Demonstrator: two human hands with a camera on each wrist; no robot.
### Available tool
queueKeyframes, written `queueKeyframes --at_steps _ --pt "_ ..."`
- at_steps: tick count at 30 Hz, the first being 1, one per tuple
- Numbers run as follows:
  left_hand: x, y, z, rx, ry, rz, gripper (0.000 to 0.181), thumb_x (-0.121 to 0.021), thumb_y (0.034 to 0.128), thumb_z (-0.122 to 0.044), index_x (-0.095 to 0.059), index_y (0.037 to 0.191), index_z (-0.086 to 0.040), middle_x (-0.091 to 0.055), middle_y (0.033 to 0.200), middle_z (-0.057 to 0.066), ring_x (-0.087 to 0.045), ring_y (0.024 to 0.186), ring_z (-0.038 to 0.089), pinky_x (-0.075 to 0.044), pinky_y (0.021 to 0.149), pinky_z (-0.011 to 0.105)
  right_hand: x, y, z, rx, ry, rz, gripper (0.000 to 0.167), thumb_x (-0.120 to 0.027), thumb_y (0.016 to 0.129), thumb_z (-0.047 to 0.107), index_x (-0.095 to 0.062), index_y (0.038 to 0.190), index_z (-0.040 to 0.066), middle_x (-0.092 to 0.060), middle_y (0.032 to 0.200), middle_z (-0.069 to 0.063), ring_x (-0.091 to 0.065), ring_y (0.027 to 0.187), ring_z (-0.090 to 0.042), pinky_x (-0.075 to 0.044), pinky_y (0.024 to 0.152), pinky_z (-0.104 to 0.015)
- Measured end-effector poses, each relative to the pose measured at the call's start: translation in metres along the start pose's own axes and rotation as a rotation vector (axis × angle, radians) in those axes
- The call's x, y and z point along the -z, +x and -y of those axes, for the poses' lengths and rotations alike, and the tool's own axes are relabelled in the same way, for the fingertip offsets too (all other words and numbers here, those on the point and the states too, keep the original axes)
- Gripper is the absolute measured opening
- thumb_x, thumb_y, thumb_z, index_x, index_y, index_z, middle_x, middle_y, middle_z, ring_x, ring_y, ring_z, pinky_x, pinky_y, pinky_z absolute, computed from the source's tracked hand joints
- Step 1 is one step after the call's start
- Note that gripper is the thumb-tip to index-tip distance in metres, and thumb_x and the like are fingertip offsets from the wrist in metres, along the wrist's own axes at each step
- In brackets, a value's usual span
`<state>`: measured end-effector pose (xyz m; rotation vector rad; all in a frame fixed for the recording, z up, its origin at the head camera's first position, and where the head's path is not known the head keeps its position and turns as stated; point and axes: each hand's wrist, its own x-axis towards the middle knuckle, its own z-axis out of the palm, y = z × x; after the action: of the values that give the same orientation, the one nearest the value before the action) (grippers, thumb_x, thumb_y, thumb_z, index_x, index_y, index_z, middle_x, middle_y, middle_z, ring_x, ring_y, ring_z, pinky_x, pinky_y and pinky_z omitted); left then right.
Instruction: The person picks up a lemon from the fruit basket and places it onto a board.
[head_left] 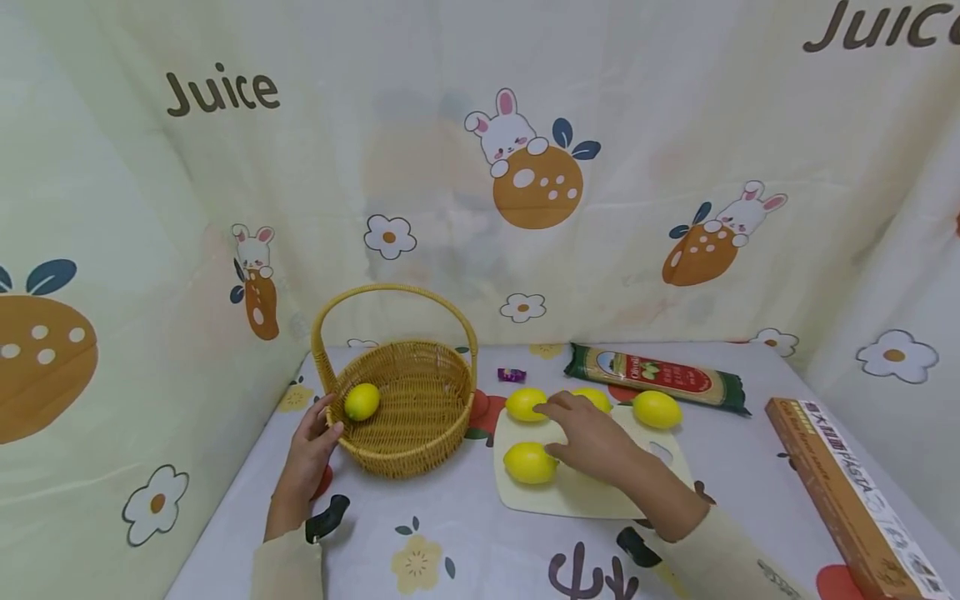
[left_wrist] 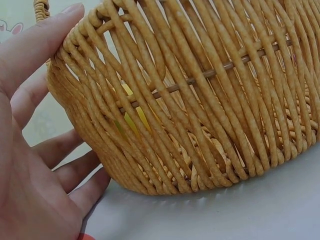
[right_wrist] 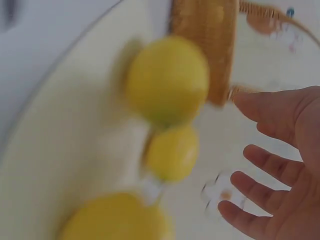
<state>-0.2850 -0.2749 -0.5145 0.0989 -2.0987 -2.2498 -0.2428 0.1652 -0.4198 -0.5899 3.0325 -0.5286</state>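
Observation:
My left hand [head_left: 306, 450] rests against the left outer side of a wicker basket [head_left: 405, 462]. In the left wrist view its thumb lies near the rim and its straight, spread fingers touch the woven wall. One lemon [head_left: 362, 402] sits inside the basket at the left. My right hand [head_left: 596, 442] hovers over a cream cutting board [head_left: 540, 502], fingers apart and nothing between them. Nearest its fingertips are a front lemon [head_left: 530, 462] and a back-left lemon [head_left: 527, 405]. Behind the hand a lemon [head_left: 595, 397] is partly hidden; another lemon [head_left: 657, 410] lies by the board's back right corner.
A pasta packet [head_left: 660, 377] lies behind the board. Along the table's right side lies a long pasta box [head_left: 855, 500]. A small purple wrapped item [head_left: 512, 375] is between basket and packet. Printed curtains [head_left: 420, 150] close off the back and sides.

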Motion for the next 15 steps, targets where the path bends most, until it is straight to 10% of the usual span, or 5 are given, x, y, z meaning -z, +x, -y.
queueKeyframes --at_steps 15 --pt "0.003 0.005 0.003 -0.014 0.024 0.005 0.066 -0.067 0.0933 -0.023 -0.035 0.150 -0.023 -0.025 0.156 0.013 -0.028 0.139 0.029 -0.022 0.114 0.049 -0.024 0.102 0.111 0.339 -0.126 0.113 0.043 -0.065 0.094 0.026 -0.058 0.135 0.015 -0.053 0.133 -0.005 -0.049 0.123 -0.022 -0.042 0.103 -0.038"
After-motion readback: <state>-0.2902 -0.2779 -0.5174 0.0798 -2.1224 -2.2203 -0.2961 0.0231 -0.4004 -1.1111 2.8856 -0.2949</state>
